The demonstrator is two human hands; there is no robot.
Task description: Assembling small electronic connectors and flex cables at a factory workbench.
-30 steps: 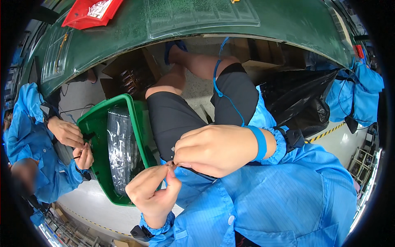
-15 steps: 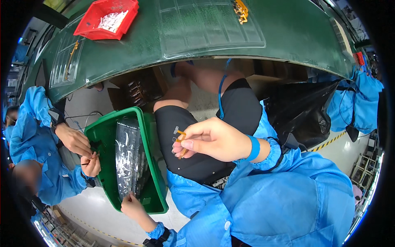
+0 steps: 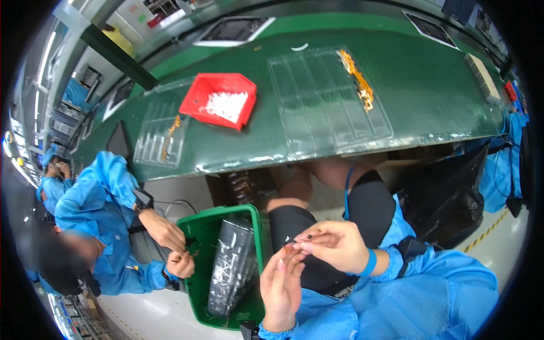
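Over my lap, both hands meet fingertip to fingertip at a small flexible circuit strip, mostly hidden by fingers. My right hand, with a blue band at the wrist, pinches it with thumb and forefinger. My left hand is closed at the fingertips on the same piece from below. Left of my hands stands a green bin holding clear plastic trays with white scraps on them. On the table, a clear compartment tray carries several orange flexible circuits along its right side.
A red box of white pieces stands on the green table. Beside it lies another clear tray with an orange strip. A co-worker's hands work over the bin's left rim. A black bag hangs at right.
My left hand has left the plastic trays in the bin and come up to my right hand at the circuit strip. The view has shifted, showing more of the table.
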